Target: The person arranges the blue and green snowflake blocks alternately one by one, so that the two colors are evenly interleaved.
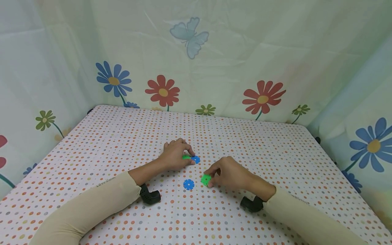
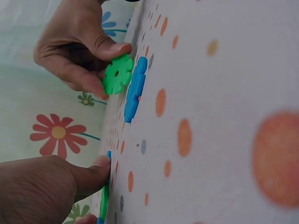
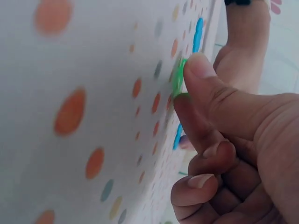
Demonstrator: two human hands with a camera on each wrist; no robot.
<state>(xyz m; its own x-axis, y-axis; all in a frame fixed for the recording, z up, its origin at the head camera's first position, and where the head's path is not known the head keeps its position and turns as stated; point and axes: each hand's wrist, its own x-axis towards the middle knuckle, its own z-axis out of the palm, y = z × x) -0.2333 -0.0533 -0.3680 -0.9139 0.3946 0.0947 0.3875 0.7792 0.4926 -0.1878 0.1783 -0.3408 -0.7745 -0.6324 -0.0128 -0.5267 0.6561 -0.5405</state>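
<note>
My right hand (image 1: 232, 173) pinches a green notched disc (image 1: 206, 180) by its rim between thumb and index finger. In the left wrist view this green disc (image 2: 118, 73) is tilted up, its centre hole showing. Just beside it, a loose blue notched disc (image 1: 189, 184) lies flat on the table. Farther back, my left hand (image 1: 176, 154) holds a blue disc (image 1: 196, 159) joined to a green disc (image 1: 186, 157), thumb and index finger at opposite edges. The left hand partly hides the joined pieces.
A white tablecloth (image 1: 137, 136) with coloured dots covers the table. Behind it hangs a pale curtain (image 1: 220, 68) printed with flowers and a butterfly. Black wrist mounts (image 1: 150, 195) are worn below both hands, close over the cloth.
</note>
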